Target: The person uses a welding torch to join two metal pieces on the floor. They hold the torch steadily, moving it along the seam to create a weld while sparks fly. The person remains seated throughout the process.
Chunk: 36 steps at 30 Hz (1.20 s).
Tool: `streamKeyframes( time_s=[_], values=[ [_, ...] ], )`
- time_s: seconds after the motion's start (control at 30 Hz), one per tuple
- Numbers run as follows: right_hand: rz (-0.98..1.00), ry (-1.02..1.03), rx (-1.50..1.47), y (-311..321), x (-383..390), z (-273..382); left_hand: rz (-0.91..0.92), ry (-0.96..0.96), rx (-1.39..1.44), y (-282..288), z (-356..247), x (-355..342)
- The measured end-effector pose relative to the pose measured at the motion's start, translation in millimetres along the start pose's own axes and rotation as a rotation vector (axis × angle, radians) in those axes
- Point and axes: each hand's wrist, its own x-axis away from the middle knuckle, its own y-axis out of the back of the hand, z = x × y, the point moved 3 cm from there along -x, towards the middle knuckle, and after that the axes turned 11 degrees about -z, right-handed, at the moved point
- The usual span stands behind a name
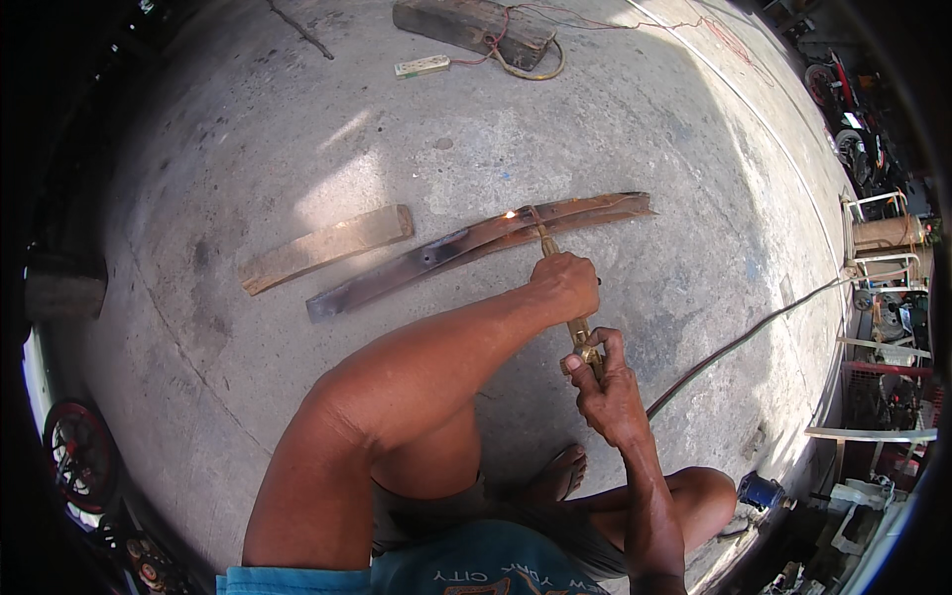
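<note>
My left hand (565,286) is wrapped round the front of a brass gas torch (578,329). Behind it, my right hand (609,395) grips the torch's rear body by the valve knobs, thumb and fingers bent round it. The torch tip points away from me and meets a long, slightly curved steel channel (397,270) lying on the concrete. A small bright orange glow shows on the channel right by the tip. Brown, rusty metal makes up its right part, while the left end is darker grey.
A short wooden block (327,248) lies left of the channel. Farther off are a wooden beam (476,30), a white power strip (421,66) and thin red wires. A dark hose (744,340) crosses the floor at right, toward stacked metal frames. My bare foot (560,473) is close below.
</note>
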Motion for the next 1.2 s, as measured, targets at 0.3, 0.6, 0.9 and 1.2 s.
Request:
streamKeyframes(
  time_s=[0.3,0.6,0.9,1.2],
  values=[
    [-0.012,0.014,0.001,1,1,1,-0.021,-0.009,0.005,-2,0,-2],
    [-0.011,0.017,0.007,0,1,0,-0.031,-0.031,-0.002,-8,4,-6],
    [-0.008,0.007,0.004,0,1,1,-0.038,-0.041,0.003,-9,4,-6],
    [-0.01,0.003,0.006,1,1,2,-0.054,-0.055,0.003,-10,5,-7]
  ],
)
